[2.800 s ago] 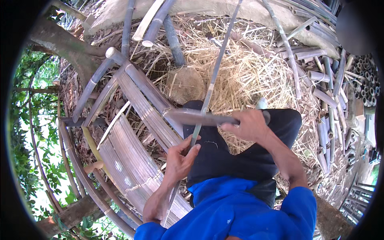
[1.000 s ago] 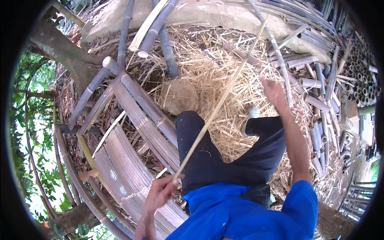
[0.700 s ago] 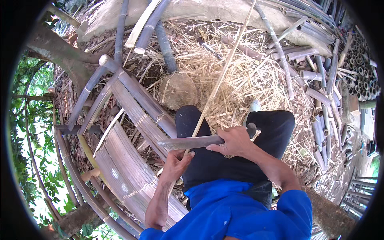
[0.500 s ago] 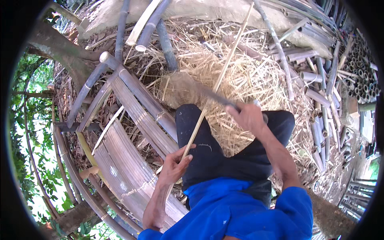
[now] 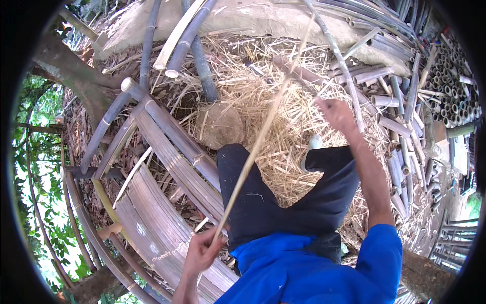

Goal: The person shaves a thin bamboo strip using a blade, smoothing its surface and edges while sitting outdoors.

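Observation:
My left hand (image 5: 201, 251), low beside my left thigh, is closed round the lower end of a long, thin bamboo strip (image 5: 247, 167). The strip slants up and away to the right, across my left knee and over the shavings. My right hand (image 5: 336, 116) is held out beyond my right knee, wrapped round the handle of a long knife. Its dark blade (image 5: 308, 87) is smeared by motion and points toward the upper part of the strip. I cannot tell whether blade and strip touch. Most of the handle is hidden in my fist.
Pale bamboo shavings (image 5: 283, 177) cover the ground between my legs. A cut stump (image 5: 220, 125) stands beyond my left knee. On the left is a slatted bamboo bench (image 5: 157, 213). Cut bamboo poles (image 5: 392, 126) lie at the right, with stacked tubes (image 5: 450, 101) behind.
My right hand and the knife have swung away from me and slightly right, out along the strip. My left hand has moved down and left with the strip's lower end.

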`<state>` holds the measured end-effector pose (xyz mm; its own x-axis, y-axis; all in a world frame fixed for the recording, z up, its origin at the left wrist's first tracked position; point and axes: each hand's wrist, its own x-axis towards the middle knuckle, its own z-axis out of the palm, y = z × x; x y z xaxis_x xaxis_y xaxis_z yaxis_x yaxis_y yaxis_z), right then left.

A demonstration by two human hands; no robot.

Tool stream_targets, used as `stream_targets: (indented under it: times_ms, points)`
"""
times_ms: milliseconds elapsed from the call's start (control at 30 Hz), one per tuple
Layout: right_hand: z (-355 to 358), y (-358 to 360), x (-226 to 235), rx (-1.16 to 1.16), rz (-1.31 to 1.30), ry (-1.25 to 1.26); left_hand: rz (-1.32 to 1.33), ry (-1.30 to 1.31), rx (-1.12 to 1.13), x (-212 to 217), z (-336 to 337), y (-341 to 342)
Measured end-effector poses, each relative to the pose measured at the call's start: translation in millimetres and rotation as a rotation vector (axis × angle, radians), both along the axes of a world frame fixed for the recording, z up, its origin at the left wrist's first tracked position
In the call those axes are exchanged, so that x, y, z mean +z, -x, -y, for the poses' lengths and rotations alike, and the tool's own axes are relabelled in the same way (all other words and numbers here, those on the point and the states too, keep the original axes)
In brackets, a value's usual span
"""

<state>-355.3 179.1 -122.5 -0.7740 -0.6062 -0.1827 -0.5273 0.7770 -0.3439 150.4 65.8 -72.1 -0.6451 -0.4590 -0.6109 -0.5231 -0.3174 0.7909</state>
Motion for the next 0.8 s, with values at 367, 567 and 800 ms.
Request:
stream_targets:
  times_ms: [367, 567, 800]
  points:
    - [0.5, -61.3, -39.4, -0.052, 0.084, 0.211, -0.107, -0.056, -0.047, -29.3, 26.3, 56.8]
    - [0.5, -192.8, -41.5, 0.501, -0.018, 0.256, -0.010, -0.029, -0.092, -46.7, 29.4, 94.7]
    - [13.9, -137.0, -30.4, 0.295, -0.104, 0.158, -0.168, -0.021, -0.090, -42.9, 24.6, 92.8]
